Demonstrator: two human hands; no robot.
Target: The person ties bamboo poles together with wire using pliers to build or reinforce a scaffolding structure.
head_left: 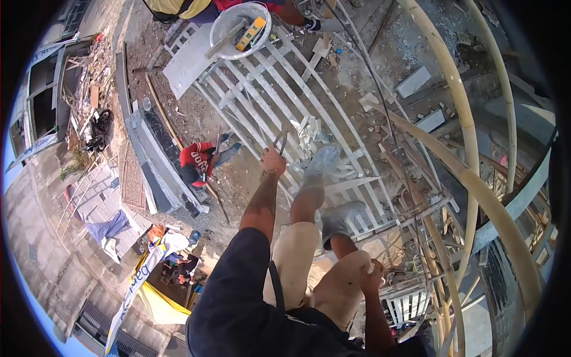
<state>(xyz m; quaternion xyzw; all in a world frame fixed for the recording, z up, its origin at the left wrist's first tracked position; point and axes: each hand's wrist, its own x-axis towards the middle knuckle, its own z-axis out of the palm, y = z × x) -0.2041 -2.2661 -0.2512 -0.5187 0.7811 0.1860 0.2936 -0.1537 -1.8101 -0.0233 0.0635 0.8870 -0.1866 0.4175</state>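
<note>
My left hand reaches forward over a slatted metal platform. Its fingers are closed around a dark metal hand tool with two curved arms, like pincers. Just beyond the tool, crumpled whitish scraps lie on the slats. Beside my right knee is my right hand, fingers curled; a small pale thing may be in them, too small to name. My dusty boots stand on the platform, next to a pointed pale sheet.
A white bucket with a yellow spirit level sits at the platform's far end, near another person's leg. Bamboo poles rise on the right. Far below, a person in a red shirt is on rubble-strewn ground.
</note>
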